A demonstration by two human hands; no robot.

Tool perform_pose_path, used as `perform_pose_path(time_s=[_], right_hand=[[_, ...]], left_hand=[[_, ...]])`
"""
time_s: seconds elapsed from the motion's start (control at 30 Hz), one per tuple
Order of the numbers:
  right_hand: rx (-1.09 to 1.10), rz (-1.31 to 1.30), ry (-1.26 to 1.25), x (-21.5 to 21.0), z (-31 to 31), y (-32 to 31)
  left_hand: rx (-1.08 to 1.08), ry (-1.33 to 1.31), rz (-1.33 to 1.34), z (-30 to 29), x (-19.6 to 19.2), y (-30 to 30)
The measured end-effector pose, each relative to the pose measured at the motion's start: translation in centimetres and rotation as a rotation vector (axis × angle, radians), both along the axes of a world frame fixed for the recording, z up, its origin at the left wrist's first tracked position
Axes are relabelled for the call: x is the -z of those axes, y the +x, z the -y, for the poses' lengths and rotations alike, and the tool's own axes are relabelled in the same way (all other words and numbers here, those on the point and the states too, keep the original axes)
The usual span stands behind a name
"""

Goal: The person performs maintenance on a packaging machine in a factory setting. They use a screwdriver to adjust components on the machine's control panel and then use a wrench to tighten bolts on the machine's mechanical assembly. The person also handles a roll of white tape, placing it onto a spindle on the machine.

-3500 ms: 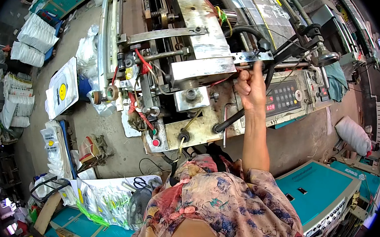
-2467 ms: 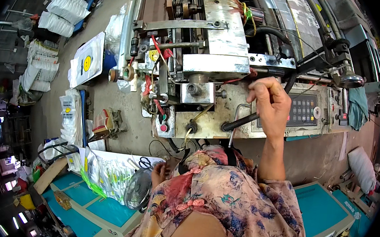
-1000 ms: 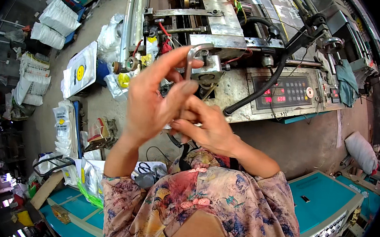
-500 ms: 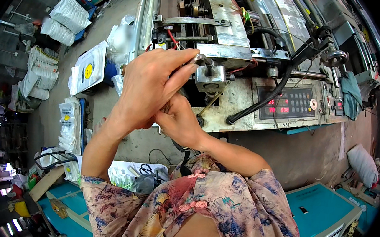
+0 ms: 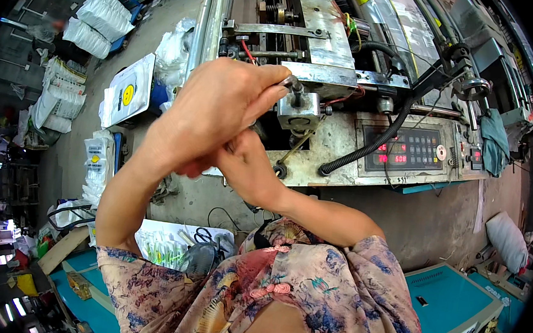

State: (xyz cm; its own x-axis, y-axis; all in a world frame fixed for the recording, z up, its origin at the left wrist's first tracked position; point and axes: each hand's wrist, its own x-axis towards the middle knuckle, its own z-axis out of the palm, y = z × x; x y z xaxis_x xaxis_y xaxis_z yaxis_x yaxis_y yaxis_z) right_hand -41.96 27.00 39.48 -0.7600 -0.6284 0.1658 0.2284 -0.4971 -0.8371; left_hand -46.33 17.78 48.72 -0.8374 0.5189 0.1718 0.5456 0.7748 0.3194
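My left hand [image 5: 225, 95] is closed, its thumb and forefinger pinching a grey metal piece with a rounded end [image 5: 292, 83]. That end sits at the top of a square metal block [image 5: 299, 110] on the machine's front; whether it is a wrench or a lever I cannot tell. Below and partly behind the left hand, my right hand [image 5: 250, 171] has its fingers curled in. Whatever lies inside the right hand is hidden by the left. A flat steel bar [image 5: 318, 73] runs just above the block.
Right of the block is a control panel [image 5: 403, 147] with lit red digits. A ribbed black hose [image 5: 370, 152] curves before it. A handwheel [image 5: 472, 87] and a teal cloth [image 5: 496, 142] stand further right. Stacked white bags [image 5: 104, 19] lie on the floor at left.
The view has shifted slightly. My left wrist and forearm have swung outward to the left and lower, while the pinch at the metal piece stays in place. The right hand stays beneath.
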Motion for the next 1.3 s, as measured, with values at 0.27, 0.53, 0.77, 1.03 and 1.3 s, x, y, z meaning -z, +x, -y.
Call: perform_pose_path(time_s=[0.27,0.53,0.77,1.03,1.3], right_hand=[[-0.237,0.031,0.034,-2.2,-4.0,0.8],[-0.257,0.297,-0.182,-1.0,-2.2,0.9],[-0.372,0.641,-0.428,-2.8,-2.3,0.4],[-0.673,0.704,0.038,-4.9,-14.6,-2.7],[0.425,-1.553,1.429,-6.2,-18.0,-11.5]], left_hand=[[-0.167,0.299,0.301,-1.6,0.7,0.8],[-0.105,0.409,0.475,-1.0,0.9,-0.2],[-0.022,0.898,1.037,-1.1,1.8,-1.4],[-0.238,1.076,0.789,-5.7,2.6,1.5],[-0.206,0.666,0.644,-3.5,1.7,0.6]])
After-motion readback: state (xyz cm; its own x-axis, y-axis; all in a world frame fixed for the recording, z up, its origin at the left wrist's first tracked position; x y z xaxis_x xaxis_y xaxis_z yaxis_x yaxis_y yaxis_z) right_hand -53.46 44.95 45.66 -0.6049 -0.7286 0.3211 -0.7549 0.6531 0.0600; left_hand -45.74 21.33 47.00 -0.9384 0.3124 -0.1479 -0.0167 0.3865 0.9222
